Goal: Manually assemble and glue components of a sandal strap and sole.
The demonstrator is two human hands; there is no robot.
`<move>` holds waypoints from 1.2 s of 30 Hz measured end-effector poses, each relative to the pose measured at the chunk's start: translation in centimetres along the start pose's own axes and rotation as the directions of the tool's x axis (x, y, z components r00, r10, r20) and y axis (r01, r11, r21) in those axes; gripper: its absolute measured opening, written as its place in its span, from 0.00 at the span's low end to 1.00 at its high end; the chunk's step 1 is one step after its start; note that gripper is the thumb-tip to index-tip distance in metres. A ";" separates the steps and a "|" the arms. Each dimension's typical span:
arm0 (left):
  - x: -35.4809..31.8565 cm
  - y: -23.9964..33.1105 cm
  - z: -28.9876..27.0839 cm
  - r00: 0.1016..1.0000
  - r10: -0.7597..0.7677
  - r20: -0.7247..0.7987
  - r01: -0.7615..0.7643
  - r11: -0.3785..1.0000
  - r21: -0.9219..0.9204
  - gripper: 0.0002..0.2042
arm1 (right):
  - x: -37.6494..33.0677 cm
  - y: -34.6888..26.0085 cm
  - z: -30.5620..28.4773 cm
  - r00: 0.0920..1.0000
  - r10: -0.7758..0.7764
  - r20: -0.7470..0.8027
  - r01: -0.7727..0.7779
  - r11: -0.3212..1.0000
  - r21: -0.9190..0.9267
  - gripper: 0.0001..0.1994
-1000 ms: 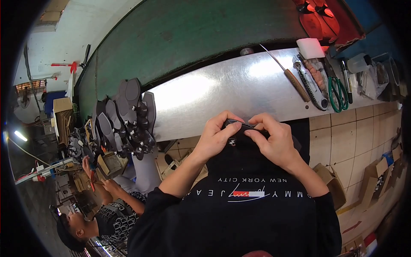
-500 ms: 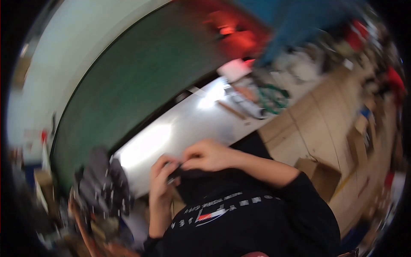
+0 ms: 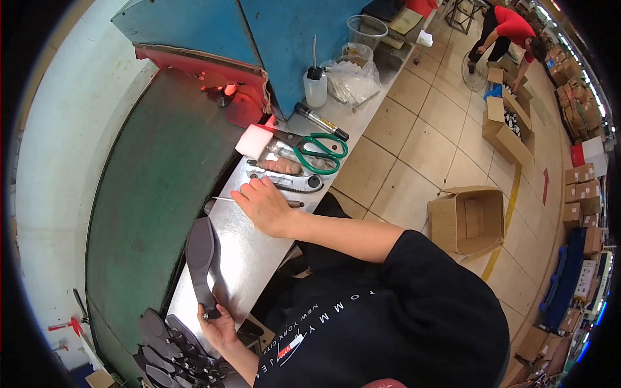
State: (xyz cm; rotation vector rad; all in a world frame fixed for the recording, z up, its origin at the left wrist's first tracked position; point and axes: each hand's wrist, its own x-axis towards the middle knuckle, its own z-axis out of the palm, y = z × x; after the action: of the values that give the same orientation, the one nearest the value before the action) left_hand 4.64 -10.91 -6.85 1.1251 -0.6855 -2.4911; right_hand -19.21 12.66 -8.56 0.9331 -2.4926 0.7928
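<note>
The right hand (image 3: 264, 205) closes its fingers on a thin metal pick (image 3: 226, 199) lying on the steel bench (image 3: 246, 258), while the left hand (image 3: 220, 328), down at the near end of the same bench, grips the heel of a dark shoe sole (image 3: 200, 255) that rests flat on the metal, its toe toward the tools. A second ago both hands were pinched together over a small dark piece at the chest; now they are well apart, one on the sole and one on the tool, which suggests the fine handwork has given way to fetching an implement for the sole. Just beyond the right hand lie a utility knife (image 3: 288, 183), green-handled scissors (image 3: 320, 154) and a white foam block (image 3: 254, 141); farther along stand a clear squeeze bottle (image 3: 315, 85) and a plastic bag (image 3: 352, 79). A stack of dark soles (image 3: 165, 346) sits beside the left hand. Across the tiled floor, open cardboard boxes (image 3: 472, 220) wait, and a person in a red top (image 3: 508, 29) bends over others.
</note>
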 end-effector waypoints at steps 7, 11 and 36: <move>1.5 -0.7 2.0 0.989 -0.145 0.040 0.149 0.982 -0.114 0.09 | 0.5 1.7 -0.2 0.991 -0.136 0.016 0.134 0.988 0.078 0.06; 0.9 -0.3 1.7 0.963 -0.266 0.055 0.267 0.895 -0.357 0.12 | 1.1 -2.1 -2.5 0.982 -0.057 -0.182 0.156 0.790 0.592 0.10; -2.0 -7.1 9.7 0.943 -0.253 0.216 0.284 0.950 -0.127 0.12 | -4.0 -6.2 -6.4 0.562 -0.162 0.811 -0.827 -0.146 0.544 0.19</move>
State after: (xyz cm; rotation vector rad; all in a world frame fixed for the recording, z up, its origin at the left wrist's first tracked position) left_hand -2.16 -1.18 -3.90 0.9794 -0.3955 -2.8609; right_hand -11.26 14.67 -3.26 0.6988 -2.2773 3.5296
